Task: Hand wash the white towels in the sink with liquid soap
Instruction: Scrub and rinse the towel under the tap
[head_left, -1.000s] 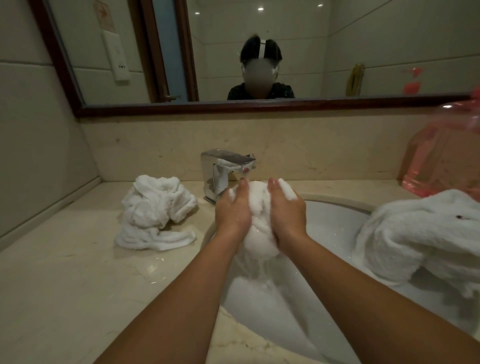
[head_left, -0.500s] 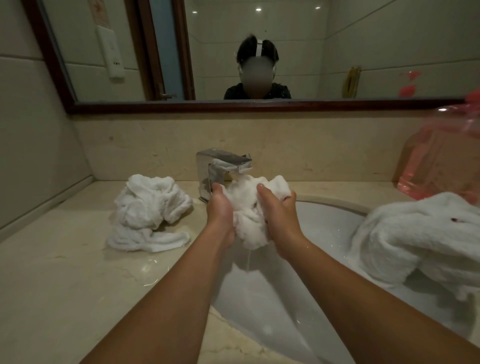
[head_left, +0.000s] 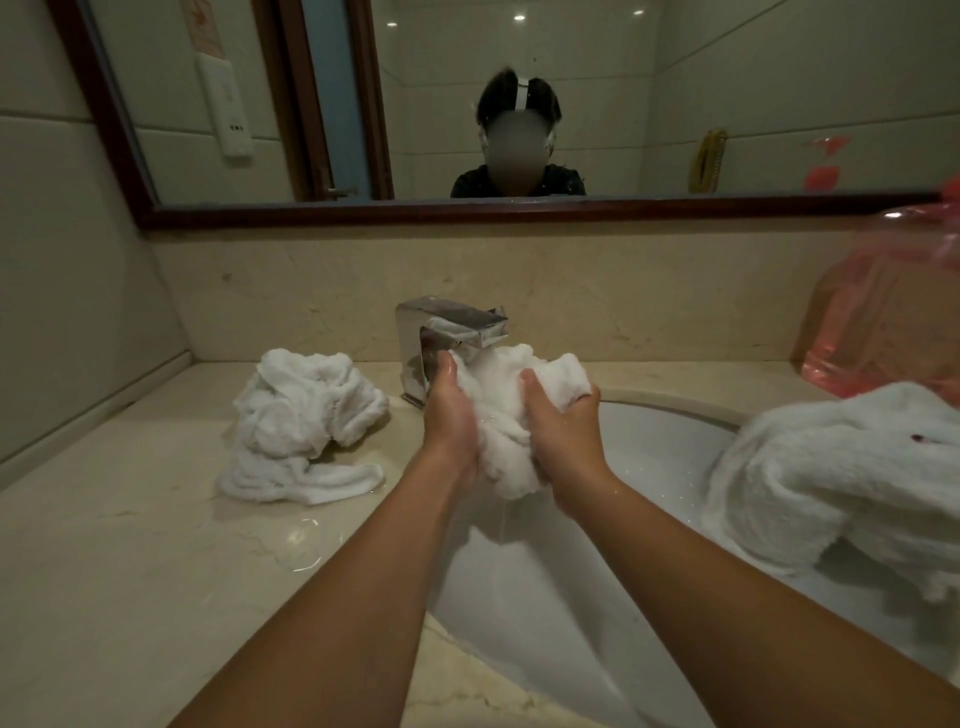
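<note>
A wet white towel (head_left: 506, 410) is bunched between both hands above the white sink (head_left: 660, 447), just under the chrome faucet (head_left: 441, 332). My left hand (head_left: 449, 415) grips its left side and my right hand (head_left: 563, 431) grips its right side, fingers curled into the cloth. A second white towel (head_left: 301, 415) lies crumpled on the counter left of the faucet. A third white towel (head_left: 841, 467) drapes over the sink's right rim. A pink liquid soap bottle (head_left: 883, 322) stands at the back right.
The beige marble counter (head_left: 119, 545) runs left to a tiled wall, with a small puddle near the sink's edge. A framed mirror (head_left: 519, 208) hangs above the backsplash and reflects a person.
The hands went from flat fingers pressing the towel to curled fingers gripping and squeezing it. The bundle rose closer to the faucet and spread wider to the right.
</note>
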